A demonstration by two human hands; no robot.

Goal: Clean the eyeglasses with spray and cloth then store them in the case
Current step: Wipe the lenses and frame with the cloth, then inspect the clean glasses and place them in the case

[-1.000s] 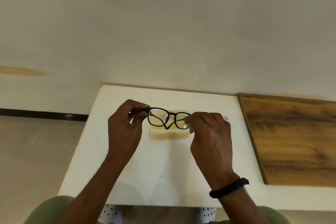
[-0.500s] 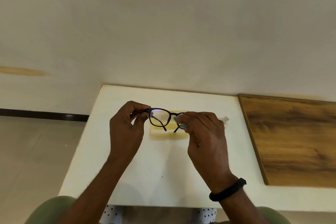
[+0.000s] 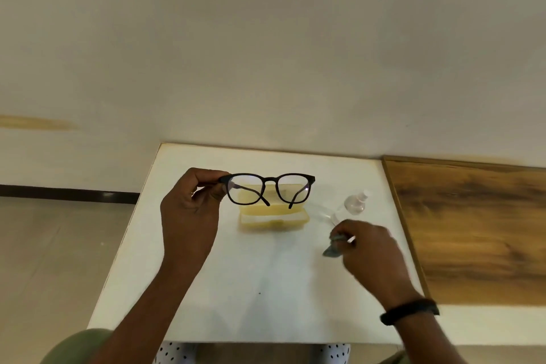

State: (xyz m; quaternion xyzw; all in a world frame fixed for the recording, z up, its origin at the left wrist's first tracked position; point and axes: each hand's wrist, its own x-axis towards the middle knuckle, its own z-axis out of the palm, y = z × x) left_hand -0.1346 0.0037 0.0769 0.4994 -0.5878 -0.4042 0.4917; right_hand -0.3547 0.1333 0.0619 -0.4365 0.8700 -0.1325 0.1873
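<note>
A plain indoor room, home or office unclear: white table against bare wall, tiled floor.

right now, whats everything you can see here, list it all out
eyeglasses: one, black frame, held up in front of the case
case: one, yellow, open, on the table
spray bottle: one, clear, on the table right of the case
cloth: one, grey-blue, bunched in the right hand
table: one, white, against the wall
wooden surface: one, brown, along the table's right side
wristband: one, black, on the right wrist
hands: two; left hand pinches the eyeglasses at the frame's left end, right hand grips the cloth near the spray bottle
</note>
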